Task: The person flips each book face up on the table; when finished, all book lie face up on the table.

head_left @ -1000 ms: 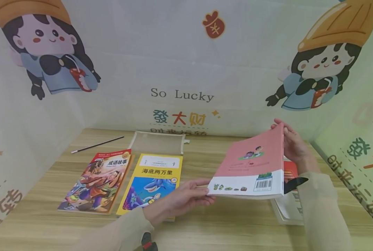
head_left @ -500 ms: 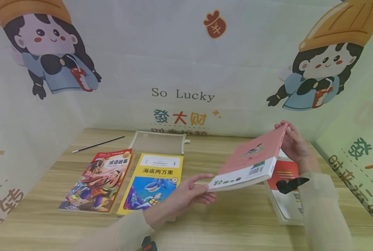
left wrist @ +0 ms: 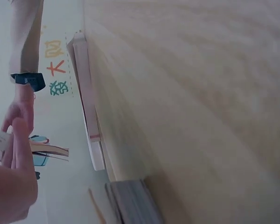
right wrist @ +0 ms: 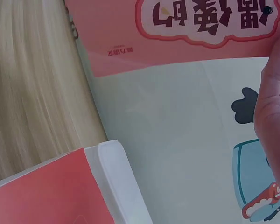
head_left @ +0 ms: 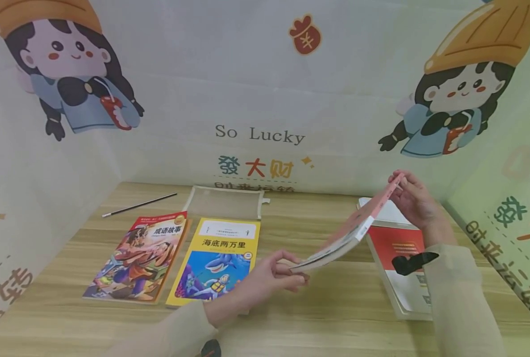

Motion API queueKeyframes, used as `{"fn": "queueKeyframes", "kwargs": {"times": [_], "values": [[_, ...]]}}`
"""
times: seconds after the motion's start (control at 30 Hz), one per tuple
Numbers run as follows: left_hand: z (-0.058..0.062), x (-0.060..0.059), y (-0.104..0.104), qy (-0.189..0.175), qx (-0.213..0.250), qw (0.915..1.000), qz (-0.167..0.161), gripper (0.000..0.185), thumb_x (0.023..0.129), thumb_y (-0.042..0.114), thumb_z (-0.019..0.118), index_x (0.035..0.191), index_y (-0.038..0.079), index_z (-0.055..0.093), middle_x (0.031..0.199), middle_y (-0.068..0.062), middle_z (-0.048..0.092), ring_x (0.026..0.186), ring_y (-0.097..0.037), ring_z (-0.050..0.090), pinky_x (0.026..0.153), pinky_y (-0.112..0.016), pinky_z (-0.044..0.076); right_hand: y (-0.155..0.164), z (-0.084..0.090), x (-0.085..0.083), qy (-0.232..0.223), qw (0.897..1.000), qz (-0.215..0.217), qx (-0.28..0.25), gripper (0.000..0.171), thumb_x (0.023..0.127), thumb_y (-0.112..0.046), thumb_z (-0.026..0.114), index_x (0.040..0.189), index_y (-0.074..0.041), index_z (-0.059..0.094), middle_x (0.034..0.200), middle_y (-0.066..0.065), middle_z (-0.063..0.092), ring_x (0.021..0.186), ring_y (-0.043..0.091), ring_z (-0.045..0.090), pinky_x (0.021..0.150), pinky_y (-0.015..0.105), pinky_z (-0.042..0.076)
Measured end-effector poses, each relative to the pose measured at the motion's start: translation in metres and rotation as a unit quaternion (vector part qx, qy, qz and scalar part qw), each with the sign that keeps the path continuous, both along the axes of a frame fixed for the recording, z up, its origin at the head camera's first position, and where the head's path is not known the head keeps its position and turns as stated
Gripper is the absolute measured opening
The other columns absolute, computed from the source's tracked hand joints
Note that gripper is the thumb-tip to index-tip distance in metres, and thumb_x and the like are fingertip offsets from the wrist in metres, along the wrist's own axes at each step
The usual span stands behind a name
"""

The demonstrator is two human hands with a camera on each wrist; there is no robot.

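Pink book (head_left: 353, 225) aslant, spine (head_left: 378, 208) upper right

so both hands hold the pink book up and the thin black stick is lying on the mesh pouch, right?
Not quite: the thin black stick lies on the table, left of the mesh pouch, as the head view shows. The left hand and right hand do hold the pink book up.

And lower left on the wooden table (head_left: 318, 317), multicoloured paperback (head_left: 135, 260), yellow paperback (head_left: 215, 260) to its right; behind them, thin black stick (head_left: 144, 204), beige mesh pouch (head_left: 225, 202); lower right, red-and-white book (head_left: 394, 248); between left hand (head_left: 269, 280) and right hand (head_left: 416, 201), pink paperback (head_left: 351, 227)!
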State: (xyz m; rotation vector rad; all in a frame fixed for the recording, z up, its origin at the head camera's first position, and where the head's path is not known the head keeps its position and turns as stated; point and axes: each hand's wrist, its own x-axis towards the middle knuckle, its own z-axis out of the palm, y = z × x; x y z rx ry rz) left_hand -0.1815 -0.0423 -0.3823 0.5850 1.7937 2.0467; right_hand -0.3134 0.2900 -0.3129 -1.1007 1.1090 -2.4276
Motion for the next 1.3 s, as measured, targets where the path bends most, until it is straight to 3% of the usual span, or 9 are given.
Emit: {"fn": "queueKeyframes", "kwargs": {"times": [0.23, 0.43, 0.53, 0.67, 0.77, 0.83, 1.03, 1.13, 1.3], "values": [[-0.002, -0.001, 0.001, 0.021, -0.007, 0.9988, 0.043, 0.018, 0.085, 0.005, 0.057, 0.098, -0.002, 0.046, 0.091, -0.026, 0.061, 0.081, -0.03, 0.062, 0.07, -0.041, 0.051, -0.004, -0.001, 0.006, -0.023, 0.994, -0.099, 0.047, 0.019, 0.092, -0.005, 0.043, 0.098, -0.003, 0.061, 0.09, 0.008, 0.059, 0.08, 0.017, 0.054, 0.075, 0.023, 0.047], [0.0, -0.003, -0.003, 0.067, -0.054, 0.9931, 0.079, 0.016, 0.087, 0.01, 0.056, 0.097, -0.002, 0.05, 0.1, -0.023, 0.06, 0.085, -0.03, 0.061, 0.068, -0.035, 0.052, -0.004, 0.0, 0.009, -0.035, 0.987, -0.138, 0.081, 0.023, 0.093, -0.005, 0.04, 0.095, -0.006, 0.063, 0.086, 0.005, 0.062, 0.073, 0.014, 0.054, 0.065, 0.02, 0.047], [0.001, -0.005, -0.005, 0.105, -0.098, 0.9828, 0.116, 0.017, 0.087, 0.014, 0.057, 0.096, 0.0, 0.055, 0.099, -0.013, 0.06, 0.084, -0.025, 0.059, 0.064, -0.031, 0.052, -0.003, 0.0, 0.011, -0.042, 0.983, -0.149, 0.103, 0.027, 0.094, -0.005, 0.037, 0.093, -0.008, 0.064, 0.084, 0.004, 0.062, 0.068, 0.012, 0.052, 0.06, 0.019, 0.045], [0.001, -0.008, -0.007, 0.159, -0.162, 0.9599, 0.164, 0.017, 0.085, 0.02, 0.06, 0.094, 0.006, 0.058, 0.085, -0.001, 0.06, 0.077, -0.016, 0.055, 0.057, -0.025, 0.05, -0.003, -0.001, 0.012, -0.046, 0.976, -0.163, 0.134, 0.032, 0.095, -0.004, 0.033, 0.091, -0.01, 0.064, 0.078, 0.002, 0.06, 0.063, 0.01, 0.049, 0.058, 0.019, 0.042], [0.002, -0.009, -0.01, 0.19, -0.191, 0.9469, 0.175, 0.018, 0.085, 0.02, 0.06, 0.1, 0.01, 0.057, 0.075, 0.002, 0.057, 0.071, -0.013, 0.053, 0.053, -0.023, 0.045, -0.003, -0.003, 0.012, -0.053, 0.971, -0.175, 0.157, 0.032, 0.095, -0.003, 0.033, 0.089, -0.011, 0.064, 0.074, 0.001, 0.058, 0.06, 0.008, 0.048, 0.057, 0.018, 0.042], [0.004, -0.009, -0.011, 0.203, -0.2, 0.9435, 0.169, 0.024, 0.085, 0.017, 0.06, 0.108, 0.011, 0.054, 0.072, 0.002, 0.054, 0.068, -0.012, 0.053, 0.052, -0.022, 0.044, -0.004, -0.005, 0.012, -0.067, 0.967, -0.181, 0.167, 0.03, 0.094, -0.003, 0.036, 0.088, -0.011, 0.064, 0.073, 0.0, 0.058, 0.057, 0.007, 0.047, 0.056, 0.018, 0.042], [0.009, -0.008, -0.013, 0.172, -0.219, 0.9501, 0.14, 0.04, 0.086, 0.013, 0.058, 0.122, 0.015, 0.043, 0.067, -0.001, 0.053, 0.059, -0.016, 0.054, 0.049, -0.023, 0.044, -0.007, -0.008, 0.014, -0.12, 0.953, -0.199, 0.197, 0.021, 0.093, -0.009, 0.044, 0.087, -0.012, 0.064, 0.072, -0.001, 0.057, 0.05, 0.005, 0.044, 0.053, 0.016, 0.041], [0.016, -0.005, -0.011, 0.114, -0.196, 0.9648, 0.133, 0.039, 0.085, 0.01, 0.058, 0.12, 0.014, 0.043, 0.066, -0.006, 0.054, 0.058, -0.022, 0.056, 0.053, -0.031, 0.048, -0.008, -0.008, 0.015, -0.141, 0.942, -0.213, 0.216, 0.015, 0.091, -0.014, 0.048, 0.087, -0.013, 0.062, 0.072, -0.001, 0.057, 0.046, 0.004, 0.04, 0.048, 0.015, 0.04], [0.016, -0.004, -0.011, 0.018, -0.108, 0.986, 0.125, 0.038, 0.084, 0.006, 0.058, 0.118, 0.011, 0.043, 0.068, -0.011, 0.058, 0.064, -0.031, 0.058, 0.061, -0.036, 0.051, -0.011, -0.006, 0.015, -0.166, 0.922, -0.232, 0.262, 0.009, 0.089, -0.021, 0.053, 0.09, -0.016, 0.06, 0.075, -0.002, 0.061, 0.05, 0.005, 0.044, 0.046, 0.016, 0.038]]}}
